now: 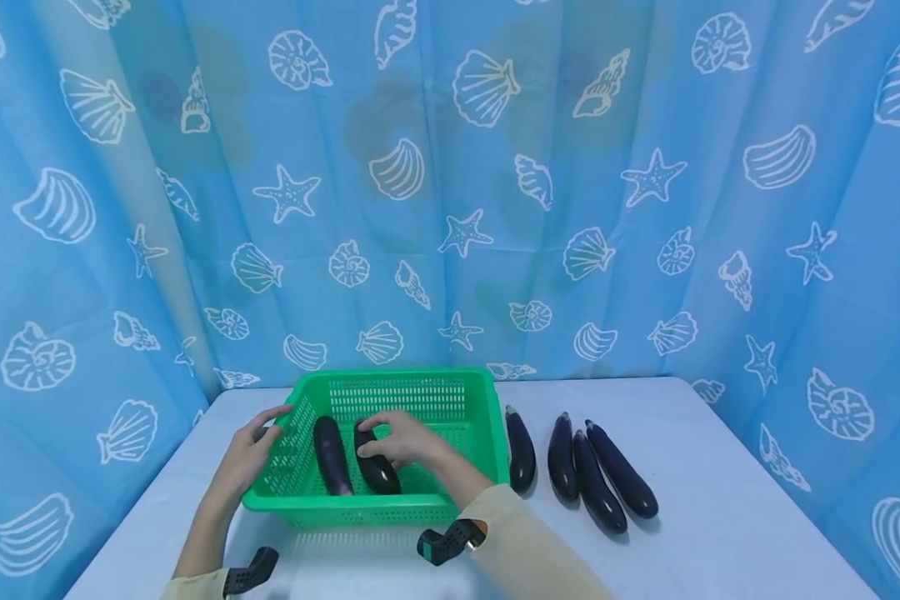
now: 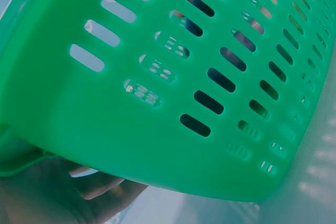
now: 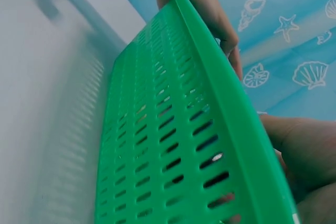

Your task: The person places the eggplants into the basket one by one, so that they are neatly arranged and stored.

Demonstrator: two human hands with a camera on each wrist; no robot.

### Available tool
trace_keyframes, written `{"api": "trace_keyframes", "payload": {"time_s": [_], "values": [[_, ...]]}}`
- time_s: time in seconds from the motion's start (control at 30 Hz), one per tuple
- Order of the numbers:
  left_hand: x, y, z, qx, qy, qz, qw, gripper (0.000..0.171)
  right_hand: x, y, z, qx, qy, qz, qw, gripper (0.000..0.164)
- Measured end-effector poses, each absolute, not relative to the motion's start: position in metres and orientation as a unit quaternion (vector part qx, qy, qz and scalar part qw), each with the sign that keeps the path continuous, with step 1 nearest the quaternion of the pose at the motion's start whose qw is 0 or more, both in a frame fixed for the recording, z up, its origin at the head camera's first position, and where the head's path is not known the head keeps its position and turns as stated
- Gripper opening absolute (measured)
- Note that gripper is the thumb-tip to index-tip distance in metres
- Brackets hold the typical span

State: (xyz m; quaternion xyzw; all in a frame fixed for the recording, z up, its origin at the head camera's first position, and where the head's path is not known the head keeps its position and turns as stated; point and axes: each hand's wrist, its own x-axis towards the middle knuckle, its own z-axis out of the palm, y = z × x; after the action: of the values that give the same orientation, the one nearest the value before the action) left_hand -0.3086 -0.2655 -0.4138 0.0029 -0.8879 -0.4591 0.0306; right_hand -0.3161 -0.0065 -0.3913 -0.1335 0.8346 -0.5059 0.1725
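"What's in your right hand?"

"My right hand (image 1: 401, 437) pinches a glossy, long, purple-black eggplant (image 1: 381, 475) between thumb and fingers. It's near the middle of a green, rectangular plastic basket (image 1: 322, 510) with slotted walls, its rounded end toward five o'clock. I can't tell whether it touches the bottom."

"And your left?"

"My left hand (image 1: 246, 457) is at the basket's rim, between nine and ten o'clock, thumb and forefinger parted. How firmly it bears on the plastic, I can't tell."

"Anything else inside?"

"A second dark purple eggplant (image 1: 333, 458) lies at nine o'clock from the one I'm pinching, a narrow gap between them."

"And outside?"

"Four more shiny purple-black eggplants (image 1: 522, 454) lie at three o'clock from the basket, on a white tabletop (image 1: 735, 525). One is just beside the basket's wall; the other three bunch farther out. At twelve o'clock hangs a blue fabric curtain (image 1: 495, 183) printed with white seashells and starfish."
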Motion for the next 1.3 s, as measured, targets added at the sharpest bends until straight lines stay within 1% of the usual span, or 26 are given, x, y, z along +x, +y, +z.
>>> {"api": "trace_keyframes", "payload": {"time_s": [0.63, 0.9, 1.13, 1.3], "values": [[-0.308, -0.264, -0.412, 0.006, -0.892, -0.452, 0.023, 0.049, -0.316, -0.028, -0.395, -0.120, 0.832, -0.510, 0.180, 0.042], [-0.309, -0.264, -0.413, 0.005, -0.892, -0.451, 0.026, 0.049, -0.312, -0.036, -0.395, -0.095, 0.823, -0.533, 0.171, 0.042], [-0.310, -0.264, -0.413, 0.005, -0.892, -0.452, 0.024, 0.049, -0.311, -0.041, -0.395, -0.078, 0.833, -0.524, 0.163, 0.043], [-0.309, -0.263, -0.413, 0.005, -0.892, -0.452, 0.023, 0.049, -0.311, -0.040, -0.395, -0.077, 0.828, -0.527, 0.177, 0.046]]}}
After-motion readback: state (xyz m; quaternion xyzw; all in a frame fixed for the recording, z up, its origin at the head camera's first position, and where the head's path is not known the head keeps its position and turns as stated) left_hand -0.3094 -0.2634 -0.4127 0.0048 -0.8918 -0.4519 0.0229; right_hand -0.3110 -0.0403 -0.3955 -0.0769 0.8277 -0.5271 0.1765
